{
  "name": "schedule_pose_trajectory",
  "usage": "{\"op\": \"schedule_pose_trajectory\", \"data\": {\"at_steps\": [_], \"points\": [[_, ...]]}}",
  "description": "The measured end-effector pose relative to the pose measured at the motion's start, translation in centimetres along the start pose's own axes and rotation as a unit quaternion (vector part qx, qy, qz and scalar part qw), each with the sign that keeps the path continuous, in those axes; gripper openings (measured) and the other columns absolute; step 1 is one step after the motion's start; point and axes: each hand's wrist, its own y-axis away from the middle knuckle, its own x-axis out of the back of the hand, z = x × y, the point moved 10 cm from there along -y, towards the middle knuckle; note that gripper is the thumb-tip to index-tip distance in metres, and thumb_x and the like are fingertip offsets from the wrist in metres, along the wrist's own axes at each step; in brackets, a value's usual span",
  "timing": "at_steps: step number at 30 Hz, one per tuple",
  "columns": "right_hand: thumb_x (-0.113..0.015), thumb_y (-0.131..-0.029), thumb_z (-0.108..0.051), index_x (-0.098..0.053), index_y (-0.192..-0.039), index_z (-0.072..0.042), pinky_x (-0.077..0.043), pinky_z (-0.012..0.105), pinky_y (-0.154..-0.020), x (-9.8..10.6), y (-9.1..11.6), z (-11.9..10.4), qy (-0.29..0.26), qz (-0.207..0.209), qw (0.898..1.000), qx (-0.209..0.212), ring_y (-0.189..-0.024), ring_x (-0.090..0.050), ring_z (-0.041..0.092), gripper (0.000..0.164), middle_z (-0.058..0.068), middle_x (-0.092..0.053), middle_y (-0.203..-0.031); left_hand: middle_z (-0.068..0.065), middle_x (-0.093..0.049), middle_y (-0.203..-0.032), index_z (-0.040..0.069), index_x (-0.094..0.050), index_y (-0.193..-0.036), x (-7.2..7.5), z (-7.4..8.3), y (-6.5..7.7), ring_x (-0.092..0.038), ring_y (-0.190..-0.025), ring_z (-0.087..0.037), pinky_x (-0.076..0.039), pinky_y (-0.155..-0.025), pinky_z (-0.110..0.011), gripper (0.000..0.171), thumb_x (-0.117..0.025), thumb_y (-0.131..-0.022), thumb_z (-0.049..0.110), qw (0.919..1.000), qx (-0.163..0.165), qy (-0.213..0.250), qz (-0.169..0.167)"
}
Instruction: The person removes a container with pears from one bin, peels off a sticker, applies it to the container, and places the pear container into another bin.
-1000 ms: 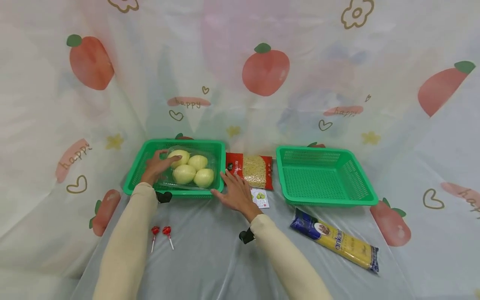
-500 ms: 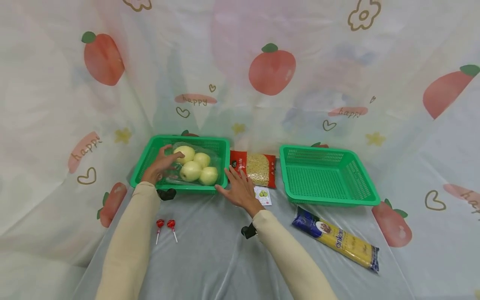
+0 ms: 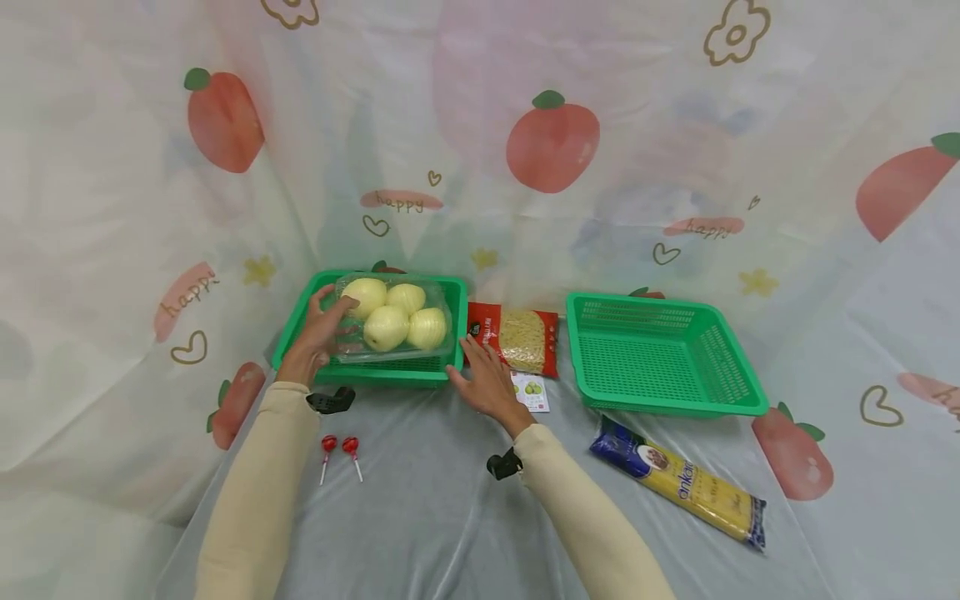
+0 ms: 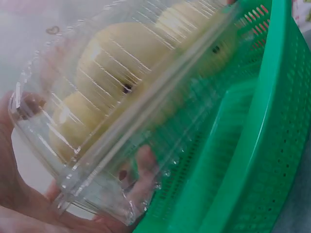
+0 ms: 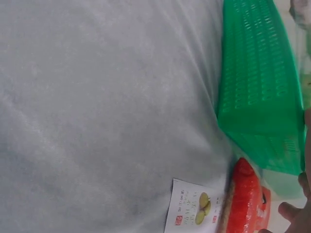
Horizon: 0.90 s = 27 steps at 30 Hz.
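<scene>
My left hand (image 3: 318,333) grips the left end of a clear plastic box (image 4: 107,170) with several pale yellow, apple-like fruits (image 3: 386,327) inside. In the left wrist view the box is tilted, with fingers showing through its clear underside. It is raised over the left green basket (image 3: 390,379), whose floor shows beneath it. My right hand (image 3: 491,387) is at that basket's front right corner, fingers extended and fingertips right at the rim. Only part of this hand enters the right wrist view, along the right edge.
Right of that basket lie a red pasta bag (image 3: 521,340) and a white card (image 3: 531,392) with fruit pictures. Another green basket (image 3: 630,358) stands farther right, a yellow-and-blue spaghetti pack (image 3: 682,483) before it. Two red lollipops (image 3: 351,447) lie at the front left.
The fruit box has risen in the left hand, from inside the basket to above its rim level. The right hand keeps its place at the corner. The head view has shifted slightly.
</scene>
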Motion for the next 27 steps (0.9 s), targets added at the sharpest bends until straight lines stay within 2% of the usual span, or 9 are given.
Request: {"op": "schedule_pose_trajectory", "data": {"at_steps": [4, 7, 11, 14, 17, 21, 24, 27], "points": [[-0.054, -0.108, -0.051, -0.031, -0.169, -0.020, -0.025, 0.072, -0.121, 0.1, 0.2, 0.1, -0.006, 0.009, 1.000, 0.006, -0.160, -0.022, 0.043, 0.072, 0.004, -0.026, -0.176, -0.022, -0.008, -0.175, 0.042, 0.007, -0.168, 0.0, 0.1, 1.0, -0.039, -0.149, -0.051, -0.062, -0.089, -0.049, 0.091, -0.058, -0.105, 0.044, 0.9998, -0.012, 0.016, -0.004], [-0.055, -0.108, -0.050, -0.033, -0.168, -0.018, -0.026, 0.072, -0.120, 0.1, 0.3, 0.2, -0.011, 0.016, 1.000, 0.012, -0.159, -0.024, 0.043, 0.072, 0.008, -0.028, -0.175, -0.022, -0.009, -0.174, 0.042, 0.006, -0.168, 0.0, 0.0, 1.8, -0.044, -0.142, -0.047, -0.063, -0.082, -0.044, 0.089, -0.057, -0.105, 0.043, 0.9993, -0.018, 0.032, -0.005], [-0.053, -0.108, -0.051, -0.034, -0.168, -0.020, -0.025, 0.071, -0.121, 0.3, 0.6, 0.3, -0.013, 0.015, 1.000, 0.015, -0.159, -0.025, 0.043, 0.070, 0.006, -0.028, -0.175, -0.023, -0.014, -0.171, 0.040, 0.003, -0.168, -0.1, -0.3, 2.9, -0.051, -0.128, -0.038, -0.064, -0.076, -0.041, 0.087, -0.057, -0.105, 0.042, 0.9982, -0.024, 0.055, 0.003], [-0.050, -0.109, -0.051, -0.034, -0.168, -0.023, -0.024, 0.070, -0.122, 0.3, 0.6, 0.7, -0.012, 0.014, 1.000, 0.014, -0.159, -0.024, 0.042, 0.067, 0.005, -0.027, -0.175, -0.022, -0.016, -0.168, 0.039, 0.002, -0.167, -0.1, -0.9, 3.9, -0.053, -0.124, -0.036, -0.063, -0.074, -0.040, 0.086, -0.056, -0.105, 0.041, 0.9969, -0.029, 0.073, 0.013], [-0.048, -0.111, -0.049, -0.036, -0.167, -0.025, -0.022, 0.070, -0.122, 0.4, 0.7, 1.3, -0.012, 0.018, 1.000, 0.012, -0.159, -0.023, 0.041, 0.063, 0.008, -0.028, -0.175, -0.020, -0.014, -0.170, 0.038, 0.004, -0.166, -0.3, -1.7, 5.2, -0.048, -0.132, -0.039, -0.060, -0.080, -0.040, 0.083, -0.053, -0.106, 0.039, 0.9947, -0.033, 0.096, 0.016], [-0.047, -0.112, -0.045, -0.037, -0.167, -0.024, -0.020, 0.069, -0.123, 0.4, 0.9, 2.1, -0.016, 0.018, 1.000, 0.007, -0.159, -0.024, 0.041, 0.060, 0.011, -0.030, -0.174, -0.019, -0.011, -0.169, 0.037, 0.007, -0.166, -0.6, -3.1, 7.2, -0.037, -0.142, -0.043, -0.054, -0.094, -0.046, 0.079, -0.046, -0.108, 0.033, 0.9904, -0.038, 0.133, 0.007], [-0.046, -0.112, -0.042, -0.039, -0.166, -0.021, -0.020, 0.069, -0.123, 0.5, 1.1, 2.7, -0.017, 0.020, 1.000, 0.004, -0.157, -0.027, 0.042, 0.059, 0.011, -0.032, -0.173, -0.015, -0.018, -0.162, 0.036, 0.003, -0.165, -0.8, -4.2, 8.8, -0.041, -0.137, -0.041, -0.052, -0.098, -0.049, 0.075, -0.044, -0.107, 0.031, 0.9878, -0.044, 0.149, 0.007], [-0.047, -0.112, -0.042, -0.041, -0.165, -0.020, -0.021, 0.069, -0.122, 0.7, 1.3, 3.0, -0.014, 0.027, 1.000, 0.000, -0.156, -0.029, 0.042, 0.058, 0.010, -0.034, -0.172, -0.007, -0.027, -0.151, 0.036, -0.003, -0.163, -0.9, -5.4, 10.4, -0.050, -0.128, -0.031, -0.053, -0.097, -0.047, 0.070, -0.044, -0.107, 0.029, 0.9882, -0.046, 0.145, 0.014]]}}
